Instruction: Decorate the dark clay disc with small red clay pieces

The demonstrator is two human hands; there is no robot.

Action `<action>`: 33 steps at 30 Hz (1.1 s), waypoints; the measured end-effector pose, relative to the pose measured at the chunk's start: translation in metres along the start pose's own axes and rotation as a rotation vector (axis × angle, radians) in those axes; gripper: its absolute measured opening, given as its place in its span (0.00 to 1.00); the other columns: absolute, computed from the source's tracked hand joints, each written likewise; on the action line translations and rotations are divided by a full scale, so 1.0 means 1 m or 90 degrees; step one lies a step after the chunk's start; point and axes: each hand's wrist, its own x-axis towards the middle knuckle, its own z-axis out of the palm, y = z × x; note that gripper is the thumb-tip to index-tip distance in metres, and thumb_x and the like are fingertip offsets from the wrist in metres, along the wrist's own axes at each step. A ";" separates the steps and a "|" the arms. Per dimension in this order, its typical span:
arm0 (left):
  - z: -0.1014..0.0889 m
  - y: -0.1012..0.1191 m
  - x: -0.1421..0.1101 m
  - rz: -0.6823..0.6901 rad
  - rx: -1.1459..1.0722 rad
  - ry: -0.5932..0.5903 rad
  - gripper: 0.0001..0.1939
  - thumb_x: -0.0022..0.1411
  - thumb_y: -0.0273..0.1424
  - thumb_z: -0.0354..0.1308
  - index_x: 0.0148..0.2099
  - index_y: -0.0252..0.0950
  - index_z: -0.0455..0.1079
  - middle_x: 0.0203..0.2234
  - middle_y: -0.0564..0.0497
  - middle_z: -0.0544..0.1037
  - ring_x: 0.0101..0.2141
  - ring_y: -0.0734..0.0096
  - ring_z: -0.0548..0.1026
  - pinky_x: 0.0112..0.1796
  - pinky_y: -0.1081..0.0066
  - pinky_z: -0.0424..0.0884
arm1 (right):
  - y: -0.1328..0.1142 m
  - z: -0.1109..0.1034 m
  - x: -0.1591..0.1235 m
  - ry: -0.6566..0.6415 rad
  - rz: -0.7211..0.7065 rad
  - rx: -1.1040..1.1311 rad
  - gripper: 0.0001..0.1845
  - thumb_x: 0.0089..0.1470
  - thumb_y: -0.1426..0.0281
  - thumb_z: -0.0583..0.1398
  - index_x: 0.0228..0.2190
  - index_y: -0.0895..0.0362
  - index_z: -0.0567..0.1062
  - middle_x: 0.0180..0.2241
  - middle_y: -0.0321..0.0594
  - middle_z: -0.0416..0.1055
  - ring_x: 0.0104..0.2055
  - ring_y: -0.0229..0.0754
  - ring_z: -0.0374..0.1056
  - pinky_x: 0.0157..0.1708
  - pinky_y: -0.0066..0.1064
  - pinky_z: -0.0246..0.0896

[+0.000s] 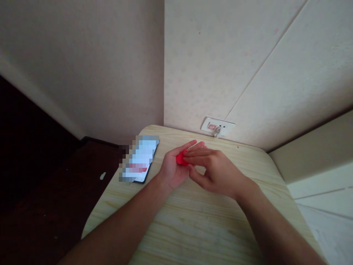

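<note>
My left hand (173, 172) is palm up above the table, its fingers stretched out away from me. On its palm it holds a small bright red lump (181, 158), which looks soft like modelling clay, though I cannot be sure of the material. From the right, my right hand (211, 167) reaches over, its fingers held together and pressed onto the lump. Those fingers hide part of the lump and part of the left fingers. The right thumb is bent beneath, close to the left palm's edge.
A phone (142, 160) with a lit, partly blurred screen lies left of my hands on the pale wood-grain table (198, 228). A wall socket (217, 126) with a plug in it sits just above the far edge. Walls border the back; a dark floor (68, 191) is at left.
</note>
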 end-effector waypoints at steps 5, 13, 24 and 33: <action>0.003 0.000 -0.004 0.075 0.036 -0.056 0.19 0.66 0.27 0.54 0.54 0.28 0.79 0.48 0.41 0.84 0.52 0.57 0.79 0.55 0.64 0.70 | 0.011 -0.016 0.002 0.106 0.170 0.092 0.14 0.62 0.64 0.64 0.45 0.58 0.82 0.42 0.47 0.83 0.40 0.49 0.79 0.36 0.36 0.75; 0.004 -0.002 -0.005 0.140 0.127 -0.112 0.20 0.61 0.35 0.66 0.54 0.33 0.80 0.46 0.42 0.84 0.46 0.56 0.79 0.47 0.62 0.72 | 0.031 -0.014 0.002 0.046 0.270 0.599 0.12 0.50 0.65 0.74 0.34 0.58 0.82 0.30 0.38 0.81 0.31 0.37 0.75 0.34 0.29 0.70; -0.001 0.000 0.003 0.235 0.199 -0.075 0.16 0.51 0.37 0.78 0.40 0.35 0.86 0.32 0.47 0.86 0.34 0.66 0.81 0.40 0.69 0.76 | 0.047 -0.026 -0.003 0.081 0.306 0.640 0.11 0.49 0.69 0.75 0.35 0.59 0.84 0.27 0.36 0.80 0.28 0.33 0.72 0.31 0.23 0.66; -0.003 -0.004 0.005 0.255 0.275 -0.017 0.15 0.49 0.32 0.78 0.40 0.34 0.84 0.34 0.46 0.87 0.33 0.66 0.83 0.39 0.67 0.79 | 0.042 -0.021 0.000 0.158 0.321 0.500 0.19 0.44 0.66 0.77 0.37 0.59 0.82 0.30 0.40 0.83 0.30 0.40 0.77 0.34 0.32 0.72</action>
